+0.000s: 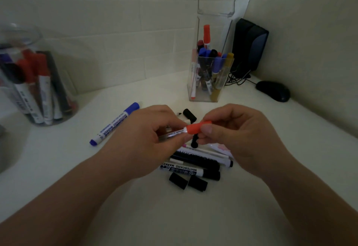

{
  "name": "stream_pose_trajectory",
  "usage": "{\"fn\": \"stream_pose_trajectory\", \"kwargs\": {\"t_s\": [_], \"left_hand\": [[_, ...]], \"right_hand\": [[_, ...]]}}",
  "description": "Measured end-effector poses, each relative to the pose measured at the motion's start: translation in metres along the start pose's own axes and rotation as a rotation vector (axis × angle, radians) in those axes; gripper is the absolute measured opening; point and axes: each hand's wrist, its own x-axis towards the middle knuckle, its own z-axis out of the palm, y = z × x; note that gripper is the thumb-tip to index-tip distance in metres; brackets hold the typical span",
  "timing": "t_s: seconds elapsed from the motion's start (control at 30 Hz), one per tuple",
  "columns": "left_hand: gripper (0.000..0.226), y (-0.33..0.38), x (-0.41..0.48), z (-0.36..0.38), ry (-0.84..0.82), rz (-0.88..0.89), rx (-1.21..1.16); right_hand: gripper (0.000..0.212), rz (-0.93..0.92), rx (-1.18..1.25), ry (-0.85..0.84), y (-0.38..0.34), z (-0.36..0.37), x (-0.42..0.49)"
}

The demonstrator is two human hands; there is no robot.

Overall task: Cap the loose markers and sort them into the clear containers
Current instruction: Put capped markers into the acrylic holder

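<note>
My left hand [147, 139] grips the white barrel of a red marker [174, 134] above the table. My right hand [238, 137] pinches its red cap [197, 127], which sits on the marker's tip. Below the hands lies a pile of black markers [195, 165] with two loose black caps [187, 181] in front. A capped blue marker [114, 123] lies to the left. A round clear jar [36, 83] at the far left holds red and black markers. A tall square clear container [210, 67] behind holds several mixed markers.
A black speaker [249, 44] stands in the back right corner with cables at its foot. A black computer mouse [273, 90] lies beside it. Another loose black cap [189, 115] lies behind my hands. The white table [174, 216] meets tiled walls behind and to the right.
</note>
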Motion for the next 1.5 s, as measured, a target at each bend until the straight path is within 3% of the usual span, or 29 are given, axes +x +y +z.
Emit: {"fn": "stream_pose_trajectory", "kwargs": {"t_s": [0.1,0.3,0.47,0.8,1.0,1.17,1.3,1.5], "left_hand": [[0.016,-0.002,0.000,-0.001,-0.048,-0.020,0.018],[0.012,-0.001,0.000,-0.004,-0.100,0.109,0.082],[0.010,0.001,-0.001,-0.004,-0.084,0.166,0.120],[0.030,0.000,-0.002,0.004,-0.116,0.190,0.200],[0.025,0.001,0.003,0.006,-0.045,0.147,0.142],[0.022,-0.004,0.006,0.004,-0.075,0.124,0.155],[0.024,-0.001,0.004,0.003,-0.009,0.149,0.149],[0.024,0.002,0.006,0.008,0.039,0.153,0.143]], "right_hand": [[0.024,-0.032,-0.079,-0.020,-0.002,-0.002,-0.001],[0.019,-0.104,-0.314,-0.120,-0.001,-0.007,-0.005],[0.016,-0.112,-0.272,-0.143,-0.003,-0.001,-0.007],[0.011,0.304,0.143,-0.112,0.005,0.005,-0.001],[0.030,0.156,0.077,-0.058,0.005,0.006,-0.003],[0.022,0.053,0.074,-0.069,0.006,0.009,-0.005],[0.015,0.002,-0.061,-0.011,0.002,0.015,-0.009],[0.025,-0.019,-0.100,0.139,0.002,0.022,-0.009]]}}
